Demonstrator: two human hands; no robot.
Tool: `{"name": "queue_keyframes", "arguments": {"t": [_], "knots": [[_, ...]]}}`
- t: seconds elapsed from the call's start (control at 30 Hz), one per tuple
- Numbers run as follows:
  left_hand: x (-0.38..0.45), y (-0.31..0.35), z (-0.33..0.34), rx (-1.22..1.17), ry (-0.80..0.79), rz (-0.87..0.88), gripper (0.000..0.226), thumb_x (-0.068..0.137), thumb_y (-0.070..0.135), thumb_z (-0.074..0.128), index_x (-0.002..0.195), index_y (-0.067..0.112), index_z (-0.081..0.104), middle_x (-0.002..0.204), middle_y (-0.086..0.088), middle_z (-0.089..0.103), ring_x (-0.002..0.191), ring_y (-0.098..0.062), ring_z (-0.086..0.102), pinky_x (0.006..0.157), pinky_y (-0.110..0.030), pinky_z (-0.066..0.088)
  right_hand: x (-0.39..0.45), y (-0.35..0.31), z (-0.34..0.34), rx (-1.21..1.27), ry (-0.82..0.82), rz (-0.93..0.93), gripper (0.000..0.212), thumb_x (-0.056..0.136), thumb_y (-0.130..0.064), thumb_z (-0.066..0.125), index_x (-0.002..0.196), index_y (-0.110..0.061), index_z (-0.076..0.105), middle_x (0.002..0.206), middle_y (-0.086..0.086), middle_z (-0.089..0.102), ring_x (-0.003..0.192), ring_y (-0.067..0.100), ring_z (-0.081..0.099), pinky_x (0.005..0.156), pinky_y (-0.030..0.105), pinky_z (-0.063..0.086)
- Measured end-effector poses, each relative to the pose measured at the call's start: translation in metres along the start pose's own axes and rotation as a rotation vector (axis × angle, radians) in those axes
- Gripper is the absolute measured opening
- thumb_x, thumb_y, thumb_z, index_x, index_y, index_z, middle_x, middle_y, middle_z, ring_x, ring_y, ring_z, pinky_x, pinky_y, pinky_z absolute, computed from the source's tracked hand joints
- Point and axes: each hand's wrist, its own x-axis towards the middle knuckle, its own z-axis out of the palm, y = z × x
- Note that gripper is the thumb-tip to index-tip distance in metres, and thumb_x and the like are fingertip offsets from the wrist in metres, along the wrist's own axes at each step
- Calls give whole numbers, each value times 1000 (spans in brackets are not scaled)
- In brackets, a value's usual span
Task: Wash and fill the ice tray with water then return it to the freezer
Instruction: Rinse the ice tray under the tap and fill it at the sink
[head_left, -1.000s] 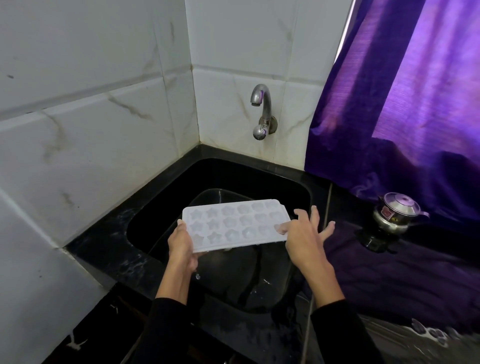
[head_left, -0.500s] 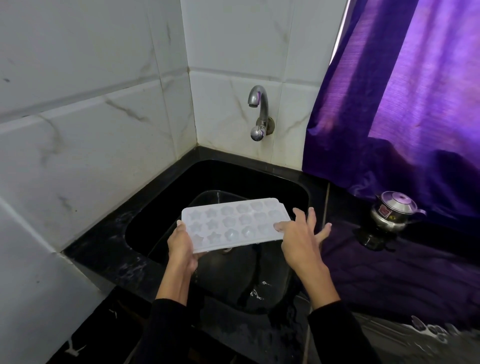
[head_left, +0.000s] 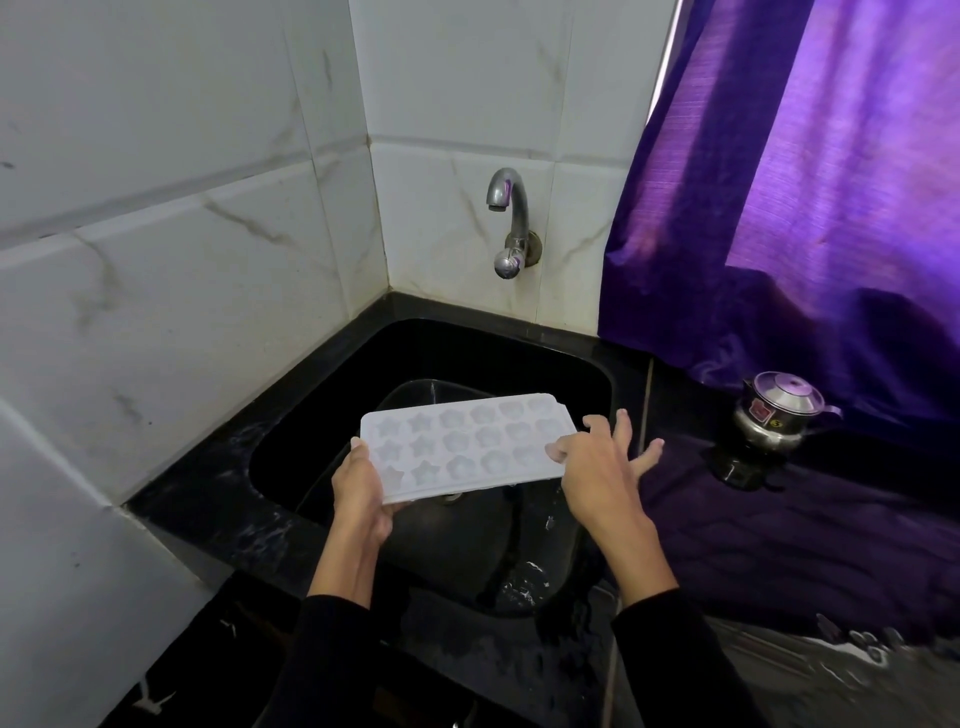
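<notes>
A white ice tray (head_left: 467, 447) with star and flower shaped cells is held level above the black sink (head_left: 322, 415). My left hand (head_left: 361, 488) grips its near left corner from below, thumb on the rim. My right hand (head_left: 597, 467) is at the tray's right end, thumb resting on the rim and the other fingers spread apart. The chrome tap (head_left: 511, 218) juts from the tiled back wall above the sink; no water runs from it.
A small steel pot with a lid (head_left: 779, 410) stands on the dark counter at the right, under a purple curtain (head_left: 805, 182). White tiled walls close the left and back sides. A dark round basin (head_left: 410, 395) lies in the sink under the tray.
The tray and both hands have stayed nearly in place over the sink. The right hand's fingers have spread a little wider.
</notes>
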Motion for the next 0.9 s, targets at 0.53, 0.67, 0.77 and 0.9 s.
{"name": "queue_keyframes", "arguments": {"t": [0.53,0.67,0.77,0.9], "knots": [[-6,1,-4,-6,-24,7,35,102,40,30,107,15,55,93,-9,67,85,-28,65,65,-42,53,-8,-11,9,-19,-7,-190,39,89,1,49,107,-26,70,157,2,18,148,31,-16,108,65,-17],[-5,2,-6,-5,-17,-12,35,102,40,30,109,15,54,94,-9,67,87,-29,65,71,-45,54,-8,-14,11,-5,15,-181,39,88,2,53,106,-27,70,157,4,17,148,33,-16,107,65,-20],[-5,3,-7,-11,-1,1,35,102,40,30,108,15,54,96,-8,67,87,-29,65,70,-44,54,-12,-16,12,-18,18,-204,56,78,16,46,108,-25,69,157,7,17,147,35,-17,106,63,-22],[-9,1,-7,-9,-9,0,33,102,39,30,102,16,54,92,-7,66,84,-27,64,74,-45,53,-14,-18,7,-25,13,-166,53,78,15,49,104,-26,69,155,7,19,148,36,-15,107,65,-19]]}}
